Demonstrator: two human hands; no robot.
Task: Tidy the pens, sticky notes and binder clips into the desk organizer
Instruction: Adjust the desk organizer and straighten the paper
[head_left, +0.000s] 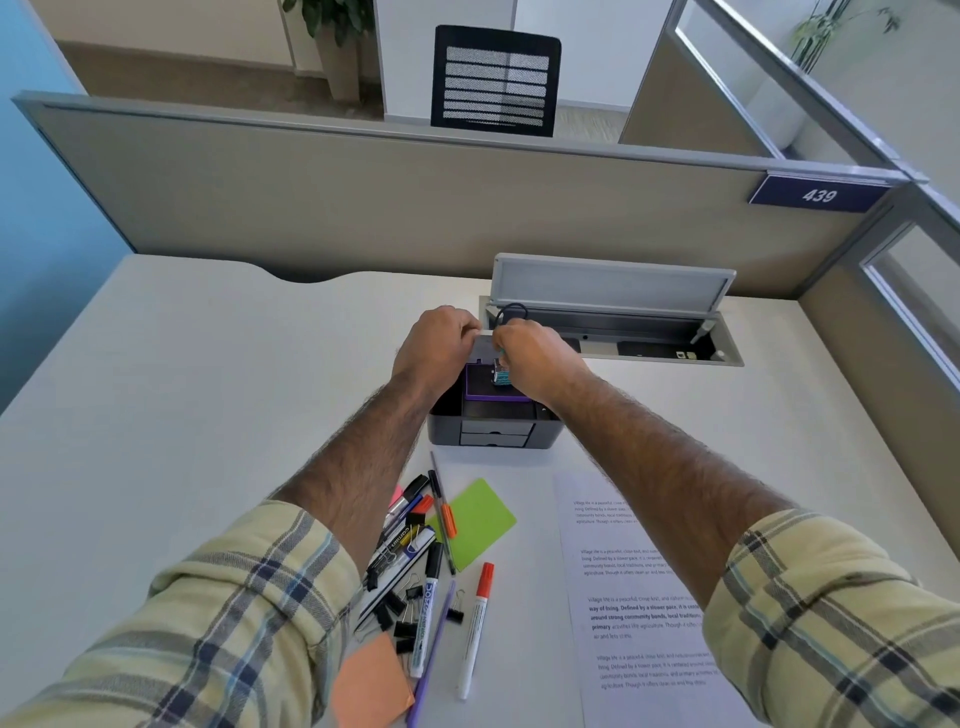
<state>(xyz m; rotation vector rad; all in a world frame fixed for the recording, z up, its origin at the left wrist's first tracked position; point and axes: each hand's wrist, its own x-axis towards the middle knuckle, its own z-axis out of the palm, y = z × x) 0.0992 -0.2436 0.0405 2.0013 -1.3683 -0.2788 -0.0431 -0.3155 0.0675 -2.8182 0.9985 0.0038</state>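
A grey desk organizer (493, 440) with two small front drawers stands mid-desk. A purple sticky-note pad (480, 384) lies in its top compartment. My right hand (535, 358) hangs over the organizer and pinches a teal binder clip (501, 375) just above the purple pad. My left hand (436, 345) is closed on the organizer's back left rim. Nearer to me lie several pens and markers (426, 551), black binder clips (402, 613), a green sticky note (480, 519), an orange sticky note (371, 680) and a red-capped marker (475, 629).
A printed paper sheet (644, 597) lies at the right of the clutter. Behind the organizer an open cable tray (623, 332) with a raised lid is set into the desk. A beige partition (415, 208) bounds the desk's far edge.
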